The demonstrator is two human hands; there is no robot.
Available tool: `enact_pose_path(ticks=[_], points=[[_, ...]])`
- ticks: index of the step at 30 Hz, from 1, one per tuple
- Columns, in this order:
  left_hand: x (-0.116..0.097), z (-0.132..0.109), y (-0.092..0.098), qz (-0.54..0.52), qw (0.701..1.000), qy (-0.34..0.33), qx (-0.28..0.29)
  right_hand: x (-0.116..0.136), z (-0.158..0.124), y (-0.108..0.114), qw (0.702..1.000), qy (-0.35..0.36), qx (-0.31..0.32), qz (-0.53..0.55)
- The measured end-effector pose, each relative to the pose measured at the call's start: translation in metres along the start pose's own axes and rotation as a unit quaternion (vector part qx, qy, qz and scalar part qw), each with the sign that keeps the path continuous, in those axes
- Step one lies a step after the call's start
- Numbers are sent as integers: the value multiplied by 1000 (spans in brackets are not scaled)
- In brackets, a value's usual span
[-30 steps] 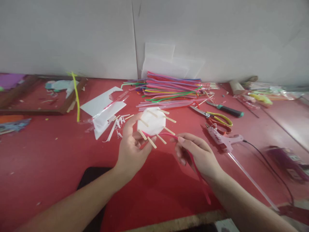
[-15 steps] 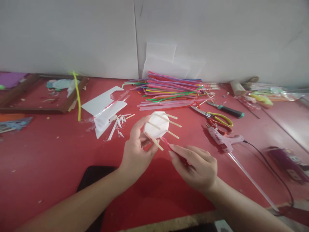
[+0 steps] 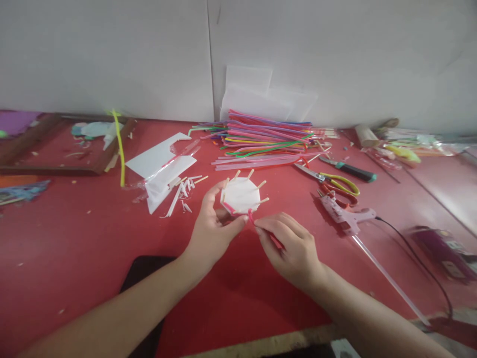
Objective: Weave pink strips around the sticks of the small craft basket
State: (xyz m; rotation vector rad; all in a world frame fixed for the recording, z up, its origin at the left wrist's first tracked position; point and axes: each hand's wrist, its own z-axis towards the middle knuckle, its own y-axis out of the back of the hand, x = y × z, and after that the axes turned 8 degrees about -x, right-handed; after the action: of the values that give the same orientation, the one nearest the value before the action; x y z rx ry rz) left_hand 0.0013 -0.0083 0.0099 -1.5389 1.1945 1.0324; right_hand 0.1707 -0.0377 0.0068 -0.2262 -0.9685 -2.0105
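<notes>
My left hand (image 3: 216, 226) is closed on a white paper disc (image 3: 242, 194), gripping its left and near edges. Several short wooden sticks (image 3: 260, 185) stand up around the disc's rim. Along the near rim runs a pink pipe cleaner (image 3: 250, 217), bent around the sticks. Its loose end is pinched between the thumb and fingers of my right hand (image 3: 286, 243), just right of the disc. The underside of the disc and part of the pipe cleaner are hidden by my left fingers.
A bundle of coloured pipe cleaners (image 3: 268, 136) lies at the back. To the right are scissors (image 3: 331, 181), a utility knife (image 3: 354, 171) and a pink glue gun (image 3: 348, 216) with a cable. White paper (image 3: 160, 164) and scraps (image 3: 182, 191) lie left; a black flat object (image 3: 143, 273) sits under my left forearm.
The disc has tilted, so its face now shows toward me with the sticks pointing up and outward. My right hand has moved left, closer to the rim, with the pipe cleaner.
</notes>
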Motion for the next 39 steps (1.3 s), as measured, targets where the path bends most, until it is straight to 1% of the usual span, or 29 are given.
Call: enact_pose_path(ticks=[3,5,8,14,19,23,27,32,36,39], points=[[-1,-1,-1,2,1000,-3,-6,0,0,1,1000,-22,-10,4],[-2,-2,-2,-12,1000,-13,-7,2,1,1,999,-22,-23,5],[-2,-2,-4,-27,999,-27,-6,4,1,2,999,-2,-38,-3],[0,-2,-5,-22,999,-45,1,-2,0,0,998,36,-29,-32],[-2,-6,-6,-23,999,-30,1,-5,1,0,994,80,-34,-69],[-3,-9,-5,-33,999,-28,-3,-4,3,1,993,92,-23,-74],[-4,-10,-4,-53,998,-25,-13,-4,4,0,994,85,-34,-53],[-3,-11,-5,-84,996,-5,-4,-5,9,-1,997,43,-59,8],[-2,-11,-4,-94,995,1,12,-4,11,0,997,11,-72,2],[-1,-10,-4,-73,997,-4,18,-5,8,1,995,49,-68,-45]])
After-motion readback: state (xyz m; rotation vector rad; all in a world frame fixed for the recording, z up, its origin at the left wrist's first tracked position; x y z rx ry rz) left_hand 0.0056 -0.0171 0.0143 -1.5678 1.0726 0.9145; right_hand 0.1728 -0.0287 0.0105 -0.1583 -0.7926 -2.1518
